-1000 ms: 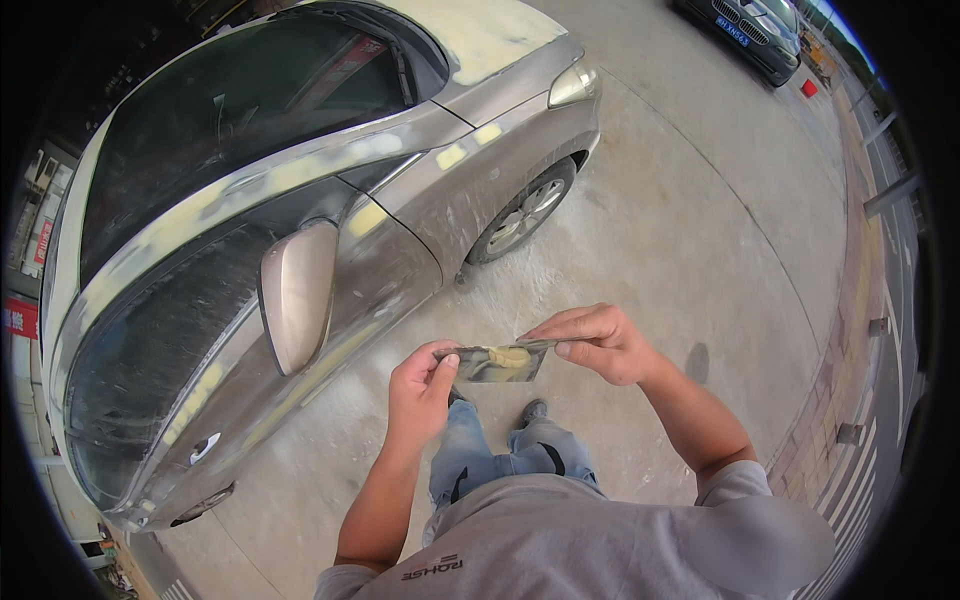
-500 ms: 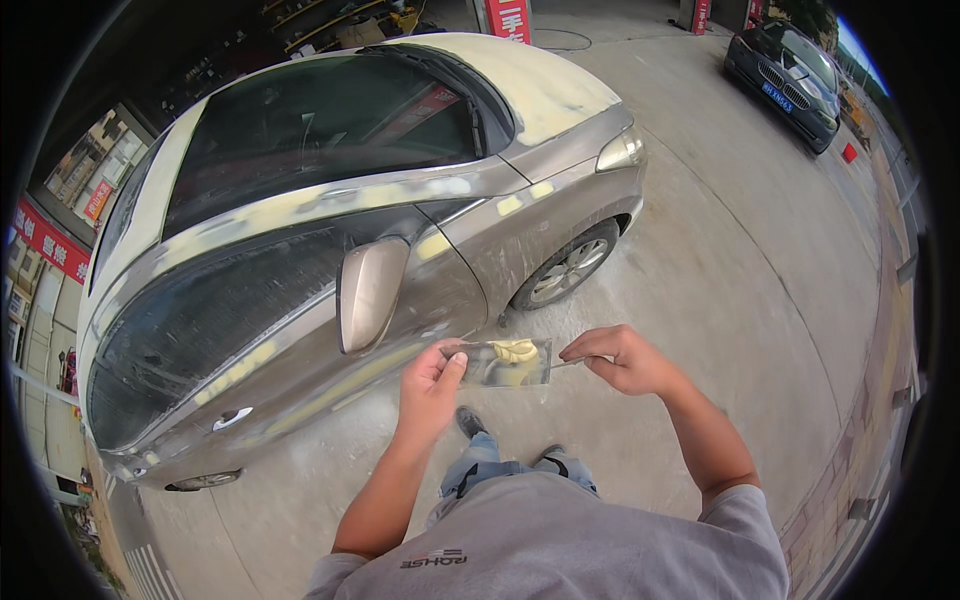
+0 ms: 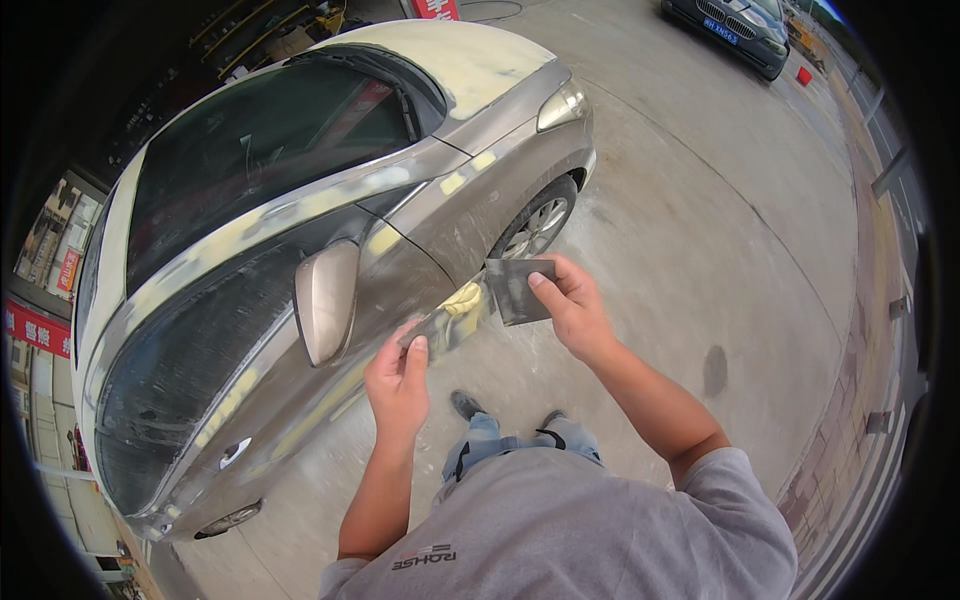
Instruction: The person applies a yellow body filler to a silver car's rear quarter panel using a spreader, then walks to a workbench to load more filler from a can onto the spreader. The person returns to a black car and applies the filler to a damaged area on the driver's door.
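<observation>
Right hand (image 3: 575,305) pinches scraper (image 3: 522,292), now broad face showing, not edge-on; left hand (image 3: 398,385) pinches board (image 3: 436,325), now tilted, yellow putty (image 3: 464,298) still aboard.

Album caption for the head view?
Beside a patchy car, left hand holds a yellow-smeared plate, right hand a dark flat blade.

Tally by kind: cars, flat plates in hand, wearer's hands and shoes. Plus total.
Cars: 2 (bronze car with cream patches, dark car)
Flat plates: 2 (grey plate bearing yellow paste, dark grey rectangular plate)
Hands: 2 (bare left hand, bare right hand)
Shoes: 2 (dark left shoe, dark right shoe)
Total: 8
</observation>
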`<move>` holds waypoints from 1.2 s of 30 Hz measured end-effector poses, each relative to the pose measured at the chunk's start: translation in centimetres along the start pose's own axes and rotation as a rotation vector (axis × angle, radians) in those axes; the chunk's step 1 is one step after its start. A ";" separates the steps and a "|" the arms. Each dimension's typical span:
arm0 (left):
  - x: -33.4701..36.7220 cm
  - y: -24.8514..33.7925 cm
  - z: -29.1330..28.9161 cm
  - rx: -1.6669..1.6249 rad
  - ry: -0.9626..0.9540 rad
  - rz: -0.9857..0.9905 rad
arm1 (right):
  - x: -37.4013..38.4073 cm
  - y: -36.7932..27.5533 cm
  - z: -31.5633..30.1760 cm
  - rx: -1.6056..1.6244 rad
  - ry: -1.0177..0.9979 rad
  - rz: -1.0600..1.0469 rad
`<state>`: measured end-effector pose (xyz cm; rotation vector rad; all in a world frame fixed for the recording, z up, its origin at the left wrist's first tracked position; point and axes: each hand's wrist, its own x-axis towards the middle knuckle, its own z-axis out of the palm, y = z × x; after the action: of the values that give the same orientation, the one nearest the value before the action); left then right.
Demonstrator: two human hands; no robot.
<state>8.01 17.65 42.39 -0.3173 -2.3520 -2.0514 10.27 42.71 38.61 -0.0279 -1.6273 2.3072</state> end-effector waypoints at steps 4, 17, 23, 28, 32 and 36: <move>-1.2 1.1 4.0 0.042 -0.182 0.030 | -1.9 -0.1 -3.5 -0.062 0.107 -0.084; -2.4 1.0 21.5 0.105 -0.634 0.180 | -10.2 -2.8 -13.5 -0.018 0.506 -0.095; 0.7 -2.6 26.7 0.203 -0.961 0.107 | -7.4 -4.7 -19.8 0.117 0.679 -0.073; 8.1 -5.8 31.0 -0.005 -0.923 -0.323 | -0.8 -8.5 -28.4 -0.137 0.577 -0.124; 16.9 -6.4 37.3 -0.161 -0.842 -0.306 | 6.5 -10.9 -32.8 -0.190 0.205 0.042; 24.8 -5.5 42.1 -0.195 -0.817 -0.268 | 14.7 -13.1 -36.2 -0.588 -0.018 0.056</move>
<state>-11.68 61.91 34.28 -1.0817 -2.6963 -2.6617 6.63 83.73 40.37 -0.1856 -2.2757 1.7848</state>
